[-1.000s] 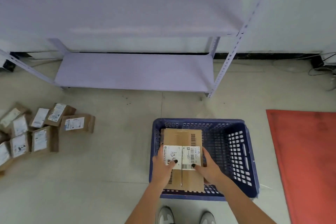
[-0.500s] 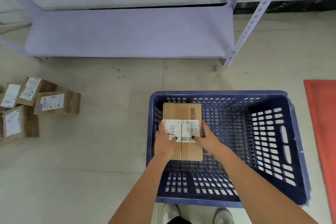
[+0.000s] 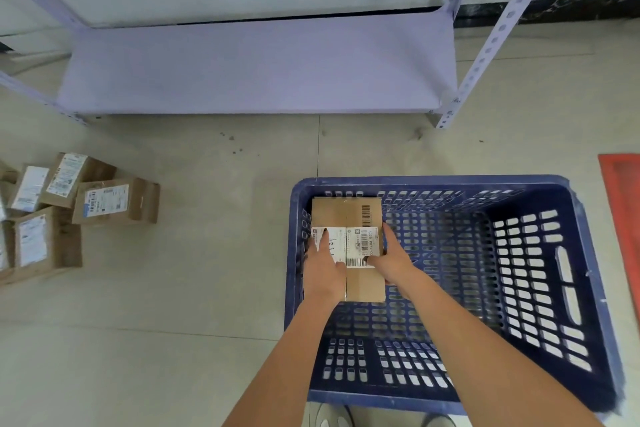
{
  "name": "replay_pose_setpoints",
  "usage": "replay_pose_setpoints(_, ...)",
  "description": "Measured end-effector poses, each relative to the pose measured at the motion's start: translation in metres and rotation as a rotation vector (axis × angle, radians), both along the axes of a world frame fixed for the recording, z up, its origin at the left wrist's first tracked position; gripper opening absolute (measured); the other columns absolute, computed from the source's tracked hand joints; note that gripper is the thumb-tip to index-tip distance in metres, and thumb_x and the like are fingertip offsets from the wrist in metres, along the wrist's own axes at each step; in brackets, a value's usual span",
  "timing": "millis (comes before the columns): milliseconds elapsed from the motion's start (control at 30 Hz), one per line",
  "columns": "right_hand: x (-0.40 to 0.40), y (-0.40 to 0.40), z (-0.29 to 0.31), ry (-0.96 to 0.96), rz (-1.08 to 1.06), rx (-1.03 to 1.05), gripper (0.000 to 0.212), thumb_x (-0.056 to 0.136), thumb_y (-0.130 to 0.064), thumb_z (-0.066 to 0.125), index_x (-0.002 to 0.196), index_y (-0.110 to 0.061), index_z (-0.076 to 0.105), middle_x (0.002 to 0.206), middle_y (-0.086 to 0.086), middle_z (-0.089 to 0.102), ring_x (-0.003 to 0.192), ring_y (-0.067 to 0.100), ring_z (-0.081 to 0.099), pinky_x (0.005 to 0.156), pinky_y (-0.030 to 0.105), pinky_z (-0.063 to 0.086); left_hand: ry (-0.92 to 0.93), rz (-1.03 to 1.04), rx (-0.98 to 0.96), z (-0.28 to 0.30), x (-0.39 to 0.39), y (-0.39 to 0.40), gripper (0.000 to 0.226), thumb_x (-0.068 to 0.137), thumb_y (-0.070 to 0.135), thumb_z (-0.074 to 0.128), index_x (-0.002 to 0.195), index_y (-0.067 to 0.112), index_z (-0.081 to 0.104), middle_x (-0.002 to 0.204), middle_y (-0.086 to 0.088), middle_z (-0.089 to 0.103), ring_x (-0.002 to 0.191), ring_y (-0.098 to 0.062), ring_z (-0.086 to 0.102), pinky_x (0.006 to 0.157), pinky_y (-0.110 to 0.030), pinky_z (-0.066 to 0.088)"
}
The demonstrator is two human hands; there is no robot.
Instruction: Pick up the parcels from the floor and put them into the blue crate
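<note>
A brown cardboard parcel (image 3: 346,215) with a white label lies low inside the blue crate (image 3: 433,181), against its far-left corner. My left hand (image 3: 323,270) rests on the parcel's left side with fingers over the label. My right hand (image 3: 391,260) grips its right edge. Several more labelled parcels (image 3: 114,201) lie in a heap on the floor to the left.
A pale purple metal shelf (image 3: 256,69) stands low against the wall beyond the crate, its perforated post (image 3: 450,107) near the crate's far side. A red mat (image 3: 623,191) lies at the right edge. My shoes (image 3: 332,418) show at the bottom.
Both hands have lowered the parcel deeper into the crate, toward its far-left corner. The view has dipped closer, so the crate looks larger.
</note>
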State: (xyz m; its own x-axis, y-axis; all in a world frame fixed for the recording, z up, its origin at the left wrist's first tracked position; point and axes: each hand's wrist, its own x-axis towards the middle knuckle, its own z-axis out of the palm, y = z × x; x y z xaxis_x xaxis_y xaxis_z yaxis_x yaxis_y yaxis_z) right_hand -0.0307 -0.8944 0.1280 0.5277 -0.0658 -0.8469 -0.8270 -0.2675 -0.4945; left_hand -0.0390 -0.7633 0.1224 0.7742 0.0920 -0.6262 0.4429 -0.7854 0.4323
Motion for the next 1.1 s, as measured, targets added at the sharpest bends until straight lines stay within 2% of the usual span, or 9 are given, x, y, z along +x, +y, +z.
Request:
replay_pose_setpoints(67,0.000,0.001,0.000,-0.010,0.002,-0.006,0.090,0.086,-0.009,0.062,0.152,-0.025,0.003,0.151,0.008,0.036,0.134,0.028,0.041,0.110,0.045,0.037,0.003,-0.020,0.028,0.001,0.000,-0.002,0.063,0.092,0.015,0.052,0.148,0.023,0.024,0.153,-0.006,0.027,0.136,-0.024,0.037,0.102,-0.039,0.048)
replay_pose_setpoints(167,0.000,0.001,0.000,-0.002,-0.009,-0.014,0.089,0.087,-0.007,0.061,0.151,-0.027,0.003,0.148,0.009,0.040,0.132,0.028,0.043,0.109,0.043,0.038,-0.009,0.060,0.019,0.004,0.005,-0.006,0.058,0.093,0.014,0.052,0.146,0.020,0.029,0.149,-0.007,0.034,0.134,-0.024,0.040,0.102,-0.038,0.048)
replay_pose_setpoints(300,-0.003,-0.001,0.017,0.016,0.010,-0.032,0.086,0.088,-0.008,0.061,0.151,-0.024,0.005,0.146,0.007,0.043,0.131,0.027,0.044,0.108,0.039,0.037,0.000,0.194,-0.033,0.024,0.008,-0.004,0.048,0.092,0.008,0.051,0.138,0.015,0.042,0.135,-0.008,0.053,0.120,-0.023,0.056,0.085,-0.028,0.053)
replay_pose_setpoints(400,-0.008,-0.005,0.054,0.031,0.056,-0.041,0.076,0.087,-0.008,0.062,0.149,-0.018,0.019,0.144,0.010,0.045,0.130,0.027,0.043,0.105,0.034,0.036,0.009,0.205,-0.062,0.060,0.005,-0.001,0.037,0.094,0.009,0.047,0.130,0.016,0.050,0.128,-0.008,0.059,0.112,-0.022,0.060,0.073,-0.021,0.049)
replay_pose_setpoints(667,-0.024,0.001,0.224,0.038,0.036,-0.026,0.065,0.086,-0.005,0.062,0.144,-0.017,0.033,0.143,0.009,0.044,0.128,0.026,0.044,0.101,0.037,0.040,0.101,0.289,-0.262,0.245,-0.010,0.009,0.043,0.096,0.004,0.043,0.138,0.010,0.041,0.139,-0.011,0.050,0.125,-0.026,0.050,0.091,-0.027,0.042)
replay_pose_setpoints(767,-0.031,0.012,0.303,-0.017,-0.009,-0.014,0.060,0.084,-0.004,0.061,0.139,-0.019,0.041,0.142,0.008,0.046,0.127,0.025,0.046,0.103,0.040,0.042,0.113,0.324,-0.310,0.320,-0.018,0.017,0.045,0.093,0.000,0.042,0.137,0.011,0.044,0.133,-0.011,0.056,0.117,-0.025,0.056,0.079,-0.023,0.045)
replay_pose_setpoints(967,-0.053,0.035,0.448,-0.150,-0.051,0.057,0.062,0.083,0.003,0.057,0.137,-0.023,0.043,0.139,0.010,0.047,0.106,0.022,0.052,0.081,0.035,0.042,0.023,0.432,-0.428,0.475,-0.050,0.032,0.049,0.093,-0.003,0.042,0.140,0.012,0.040,0.135,-0.009,0.050,0.122,-0.022,0.050,0.059,-0.008,0.041)
replay_pose_setpoints(1033,-0.066,0.042,0.483,-0.173,-0.001,0.039,0.063,0.086,0.001,0.056,0.141,-0.024,0.039,0.137,0.010,0.045,0.097,0.021,0.049,0.078,0.036,0.044,-0.009,0.440,-0.462,0.506,-0.066,0.041,0.052,0.092,-0.003,0.044,0.141,0.013,0.038,0.139,-0.010,0.047,0.125,-0.022,0.047,0.068,-0.008,0.041)
replay_pose_setpoints(1100,-0.081,0.050,0.506,-0.193,0.060,0.018,0.063,0.087,-0.001,0.055,0.144,-0.024,0.036,0.140,0.010,0.043,0.099,0.021,0.049,0.081,0.039,0.046,-0.020,0.460,-0.460,0.527,-0.085,0.054,0.056,0.092,-0.002,0.046,0.143,0.016,0.035,0.142,-0.011,0.044,0.128,-0.023,0.046,0.082,-0.017,0.038)
